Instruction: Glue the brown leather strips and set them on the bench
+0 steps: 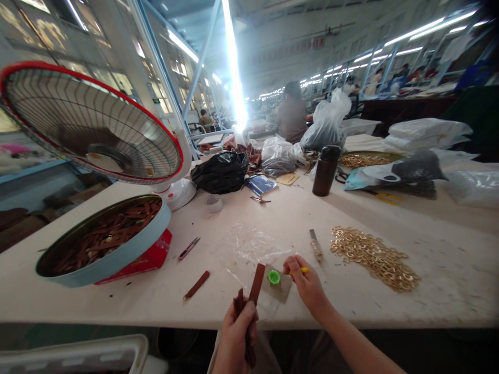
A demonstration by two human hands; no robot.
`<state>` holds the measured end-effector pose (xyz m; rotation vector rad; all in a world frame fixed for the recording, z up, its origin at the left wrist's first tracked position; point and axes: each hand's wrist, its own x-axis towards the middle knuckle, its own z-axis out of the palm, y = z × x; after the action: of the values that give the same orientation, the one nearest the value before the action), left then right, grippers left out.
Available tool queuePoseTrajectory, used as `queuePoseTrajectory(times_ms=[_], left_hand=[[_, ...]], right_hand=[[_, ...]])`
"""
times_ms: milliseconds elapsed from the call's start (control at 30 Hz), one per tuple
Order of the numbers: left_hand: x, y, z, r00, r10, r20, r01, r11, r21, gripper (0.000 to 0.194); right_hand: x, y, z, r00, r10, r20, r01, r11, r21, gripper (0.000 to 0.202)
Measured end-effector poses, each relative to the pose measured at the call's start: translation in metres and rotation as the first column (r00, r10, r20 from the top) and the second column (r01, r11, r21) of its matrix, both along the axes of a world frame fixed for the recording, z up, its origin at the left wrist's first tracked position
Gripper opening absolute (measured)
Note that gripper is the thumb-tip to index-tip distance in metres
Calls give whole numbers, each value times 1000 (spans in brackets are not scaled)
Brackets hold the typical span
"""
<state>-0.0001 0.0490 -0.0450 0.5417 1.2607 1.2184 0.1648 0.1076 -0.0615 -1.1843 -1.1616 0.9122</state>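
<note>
My left hand [234, 337] grips a small bunch of brown leather strips [249, 301] near the table's front edge, one strip sticking up above the rest. My right hand [306, 283] holds a thin yellow-handled tool [301, 270], its tip pointing toward a green cap [274, 277] that sits on a small grey card [281, 288]. A loose brown strip [197, 285] lies on the table to the left. A pile of gold metal rings [374, 257] is spread out to the right of my right hand.
A round blue tin [113, 257] full of brown strips stands tilted on a red box at left, below a red-rimmed fan [89, 122]. Snips [188, 248], a knife [315, 245], clear plastic, a dark bottle [325, 170] and bags lie farther back. People work in the distance.
</note>
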Motion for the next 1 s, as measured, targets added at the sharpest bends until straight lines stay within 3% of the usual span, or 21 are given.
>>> queuePoseTrajectory(times_ms=[133,233,367,467,700,900,1000], left_hand=[[2,-5,1,997,-74,-20,74,997,11,39],[9,-10,10,992,-130,-8,130,991,26,38],[18,-18,28,975,-222,3,222,975,16,38],[21,-22,35,967,-255,3,255,967,26,38],[23,-27,36,961,-276,-31,277,960,47,30],[36,-32,50,971,-221,-94,228,971,65,32],[37,-31,47,973,-197,-119,206,977,63,37]], right_hand=[[6,-20,25,981,-21,-190,22,1000,5,41],[7,-43,51,895,6,-446,-4,1000,4,39],[5,-63,70,851,37,-524,-38,999,7,40],[5,-67,70,852,43,-522,-43,999,12,40],[0,-70,63,837,67,-543,-84,996,-7,41],[6,-75,66,762,-12,-647,-11,999,-31,39],[18,-73,71,712,-60,-699,34,998,-51,36]])
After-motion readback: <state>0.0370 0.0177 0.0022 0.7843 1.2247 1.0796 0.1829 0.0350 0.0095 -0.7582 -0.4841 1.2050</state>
